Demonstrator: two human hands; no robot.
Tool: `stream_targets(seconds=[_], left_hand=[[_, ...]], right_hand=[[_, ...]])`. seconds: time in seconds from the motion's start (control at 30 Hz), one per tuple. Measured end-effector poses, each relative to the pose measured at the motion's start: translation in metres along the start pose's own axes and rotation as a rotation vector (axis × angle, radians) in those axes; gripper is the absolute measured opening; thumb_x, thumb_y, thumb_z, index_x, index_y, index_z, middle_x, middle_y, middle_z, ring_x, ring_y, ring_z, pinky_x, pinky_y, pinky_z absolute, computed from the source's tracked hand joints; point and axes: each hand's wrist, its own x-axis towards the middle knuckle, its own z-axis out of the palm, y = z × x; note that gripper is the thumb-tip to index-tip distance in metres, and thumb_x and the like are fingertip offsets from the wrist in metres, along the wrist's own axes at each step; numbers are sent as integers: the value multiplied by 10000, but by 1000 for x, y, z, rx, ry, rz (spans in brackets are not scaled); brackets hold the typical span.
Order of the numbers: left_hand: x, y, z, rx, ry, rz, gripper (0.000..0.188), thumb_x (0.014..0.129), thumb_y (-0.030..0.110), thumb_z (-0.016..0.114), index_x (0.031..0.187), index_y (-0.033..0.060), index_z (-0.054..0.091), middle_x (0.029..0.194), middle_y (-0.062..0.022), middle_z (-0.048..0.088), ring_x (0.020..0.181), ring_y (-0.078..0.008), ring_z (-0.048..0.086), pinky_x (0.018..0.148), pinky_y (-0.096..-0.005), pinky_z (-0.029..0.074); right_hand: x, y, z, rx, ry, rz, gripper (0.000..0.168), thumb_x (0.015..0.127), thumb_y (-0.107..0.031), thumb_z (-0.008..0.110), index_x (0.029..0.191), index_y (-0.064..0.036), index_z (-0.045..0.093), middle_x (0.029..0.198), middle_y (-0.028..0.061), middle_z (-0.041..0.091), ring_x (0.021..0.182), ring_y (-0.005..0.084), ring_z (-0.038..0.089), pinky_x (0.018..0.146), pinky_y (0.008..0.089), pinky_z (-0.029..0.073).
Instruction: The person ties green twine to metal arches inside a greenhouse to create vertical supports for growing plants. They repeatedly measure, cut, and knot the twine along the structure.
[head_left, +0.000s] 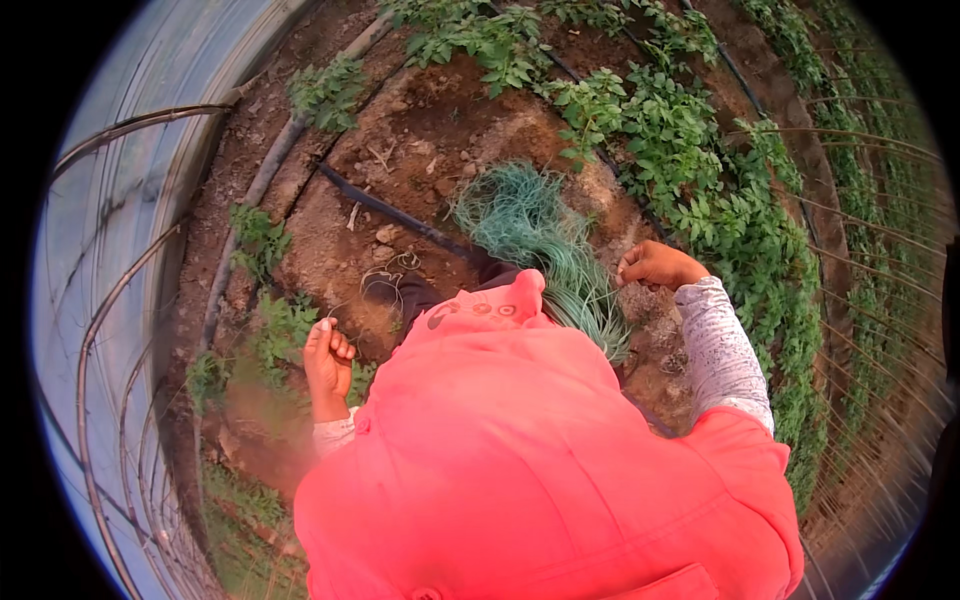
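My left hand (328, 367) is raised at the left of my body, thumb and fingertips pinched together. A thin pale strand of twine (390, 279) loops near my legs and seems to run up to those fingertips. My right hand (660, 264) is held out to the right with its fingers curled in; whether a thin strand lies in them is too small to tell. Between the hands, a large tangled bundle of green twine (547, 232) drapes from the soil down beside my front. My right hand is just right of this bundle, apart from it.
Leafy green plants (675, 135) grow in rows at the right. Smaller plants (259, 236) stand at the left along a grey pipe (274, 161). A black hose (390, 214) crosses the soil. Plastic greenhouse sheeting (157, 165) with bent poles (90, 337) rises at the far left.
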Motion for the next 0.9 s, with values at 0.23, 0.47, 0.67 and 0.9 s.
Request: stream_targets(seconds=[0.23, 0.47, 0.67, 0.9], left_hand=[[0, -9, 0, -41, 5, -13, 125, 925, 203, 530, 947, 83, 555, 624, 41, 421, 534, -71, 404, 502, -236, 362], [-4, -18, -5, -60, 28, -16, 125, 927, 200, 525, 932, 81, 561, 622, 42, 411, 529, -74, 397, 502, -238, 361], [-4, -13, 1, -56, 29, -19, 127, 923, 198, 534, 924, 74, 563, 628, 40, 424, 532, -76, 406, 498, -238, 361], [5, -11, 1, -56, -3, -19, 125, 920, 193, 538, 932, 71, 561, 630, 38, 432, 534, -74, 411, 496, -235, 360]], right_hand=[[18, 8, 2, -468, 40, -130, 147, 662, -179, 683, 762, -78, 649, 625, 17, 564, 593, 140, 515, 521, 308, 412], [17, -12, 22, -451, 114, -157, 298, 716, -253, 706, 625, -9, 562, 610, 38, 535, 600, 138, 491, 553, 322, 409], [28, -5, 27, -453, 200, -204, 416, 731, -363, 699, 636, -2, 517, 525, 42, 446, 503, 140, 435, 465, 322, 366], [24, -4, 20, -333, 67, -22, 230, 716, -237, 651, 637, -49, 544, 520, -5, 458, 470, 107, 423, 445, 271, 334]])
